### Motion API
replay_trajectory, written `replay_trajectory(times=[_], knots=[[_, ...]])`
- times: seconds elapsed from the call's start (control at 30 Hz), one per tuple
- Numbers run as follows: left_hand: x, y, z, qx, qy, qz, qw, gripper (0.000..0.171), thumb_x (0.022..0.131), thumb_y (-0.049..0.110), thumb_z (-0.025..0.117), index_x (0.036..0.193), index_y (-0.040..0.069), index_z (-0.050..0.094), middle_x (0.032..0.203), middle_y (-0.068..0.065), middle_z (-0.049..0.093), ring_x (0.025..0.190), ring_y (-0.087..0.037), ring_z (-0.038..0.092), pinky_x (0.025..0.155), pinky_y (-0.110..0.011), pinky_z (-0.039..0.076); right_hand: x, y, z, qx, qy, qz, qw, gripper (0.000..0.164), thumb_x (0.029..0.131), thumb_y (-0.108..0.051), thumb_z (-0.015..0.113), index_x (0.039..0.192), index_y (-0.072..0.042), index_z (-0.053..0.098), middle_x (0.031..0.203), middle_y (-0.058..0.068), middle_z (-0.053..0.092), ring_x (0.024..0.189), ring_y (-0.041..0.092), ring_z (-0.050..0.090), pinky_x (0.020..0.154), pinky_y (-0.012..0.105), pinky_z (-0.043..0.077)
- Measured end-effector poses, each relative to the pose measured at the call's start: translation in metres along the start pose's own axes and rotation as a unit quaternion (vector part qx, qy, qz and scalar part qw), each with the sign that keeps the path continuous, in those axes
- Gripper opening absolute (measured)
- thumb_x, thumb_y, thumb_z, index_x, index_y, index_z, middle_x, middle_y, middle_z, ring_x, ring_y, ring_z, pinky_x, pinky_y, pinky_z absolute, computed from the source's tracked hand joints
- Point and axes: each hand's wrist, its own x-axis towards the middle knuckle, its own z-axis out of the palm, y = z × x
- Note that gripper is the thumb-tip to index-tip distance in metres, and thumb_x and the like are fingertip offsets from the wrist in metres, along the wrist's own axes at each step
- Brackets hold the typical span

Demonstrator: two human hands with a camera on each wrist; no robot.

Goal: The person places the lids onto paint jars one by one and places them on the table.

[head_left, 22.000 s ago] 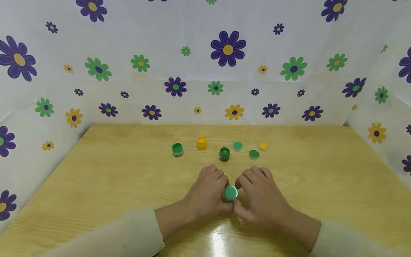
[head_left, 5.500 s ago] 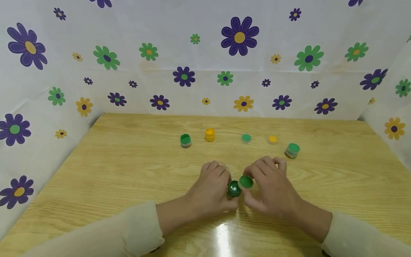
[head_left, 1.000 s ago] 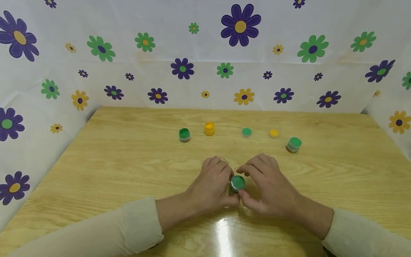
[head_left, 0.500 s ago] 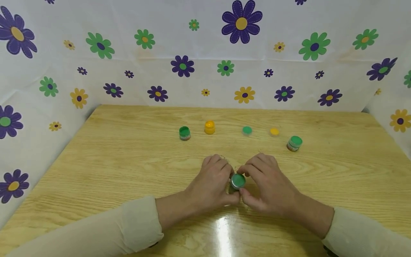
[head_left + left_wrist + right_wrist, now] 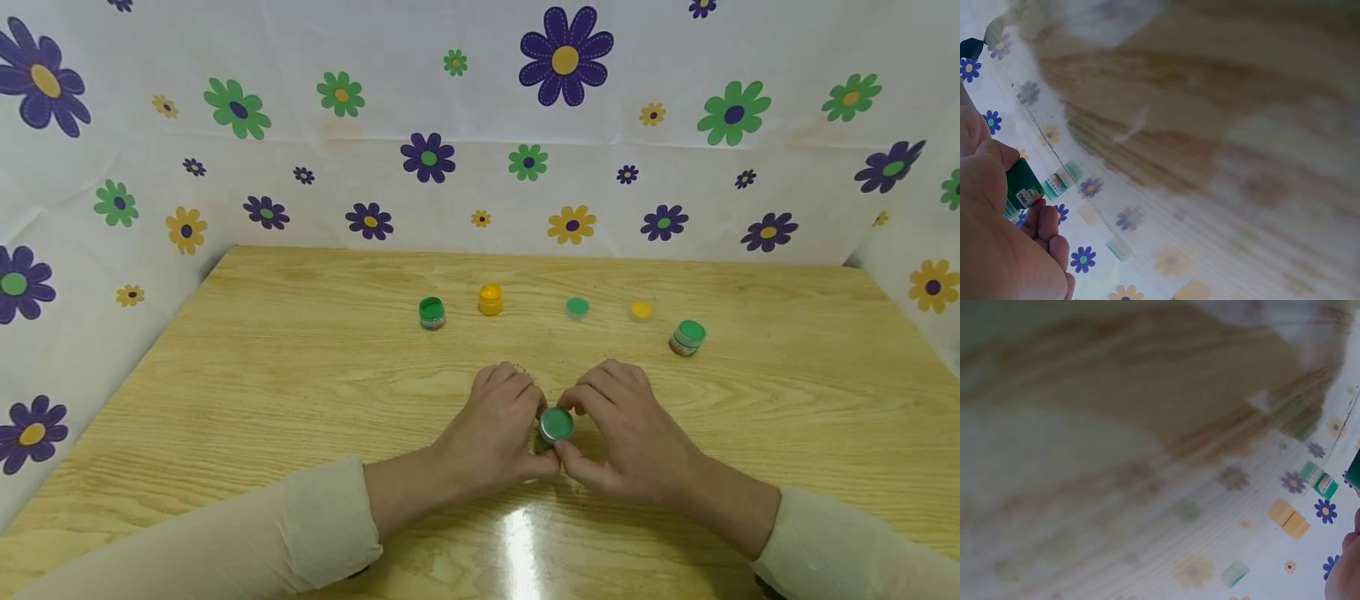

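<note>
In the head view, a small dark green paint jar point(image 5: 546, 443) is held between both hands near the front middle of the table. Its green-topped lid point(image 5: 557, 423) sits on the mouth. My left hand point(image 5: 491, 433) grips the jar from the left, thumb in front and fingers behind. From the right, the thumb and forefinger of my right hand point(image 5: 633, 437) pinch the lid's edge. The left wrist view shows the jar point(image 5: 1024, 184) with a white label, between thumb and fingers. Only a sliver of the jar point(image 5: 1354, 472) shows in the right wrist view.
Behind the hands stand an open green paint jar point(image 5: 432, 314) and an open yellow-orange jar point(image 5: 491, 300). A loose green lid point(image 5: 577, 307) and a yellow lid point(image 5: 641, 311) lie to their right. A lidded green jar point(image 5: 687, 338) stands at the right. Flowered cloth point(image 5: 480, 108) surrounds the table.
Earlier the lighter-lidded jar was in the hands; it now stands at the right. The dark green jar came from the back, and its lid moved from the right hand onto its mouth.
</note>
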Motion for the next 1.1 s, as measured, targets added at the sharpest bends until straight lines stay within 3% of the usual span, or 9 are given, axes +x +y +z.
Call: replay_trajectory(times=[0.6,0.83,1.1], knots=[[0.0018,-0.0012,-0.0008,0.008,-0.008,0.001,0.9999,0.038,0.069,0.041,0.084,0.084,0.011,0.065,0.082,0.006,0.058,0.086,-0.013,0.046,0.087,-0.031,0.037,0.0018,0.0015,0.0002,-0.01,0.012,0.002,1.0,0.028,0.086,-0.042,0.066,0.089,-0.015,0.062,0.086,-0.004,0.057,0.088,0.014,0.049,0.087,0.041,0.041],[0.0013,-0.0013,-0.0004,0.009,-0.028,-0.012,0.9995,0.039,0.072,0.043,0.081,0.088,0.011,0.065,0.087,0.004,0.06,0.089,-0.014,0.047,0.091,-0.033,0.038,0.0004,-0.0011,-0.0039,0.001,-0.017,0.041,0.999,0.033,0.078,-0.039,0.071,0.099,-0.014,0.064,0.089,-0.005,0.057,0.09,0.012,0.047,0.088,0.041,0.039],[0.0018,-0.001,0.0021,0.021,-0.022,-0.006,0.9995,0.039,0.074,0.047,0.079,0.083,0.011,0.065,0.083,0.005,0.059,0.085,-0.014,0.047,0.089,-0.033,0.039,-0.0005,-0.0009,-0.0031,0.015,-0.028,0.023,0.999,0.033,0.075,-0.027,0.068,0.105,-0.012,0.067,0.096,-0.006,0.058,0.094,0.011,0.047,0.087,0.041,0.039]])
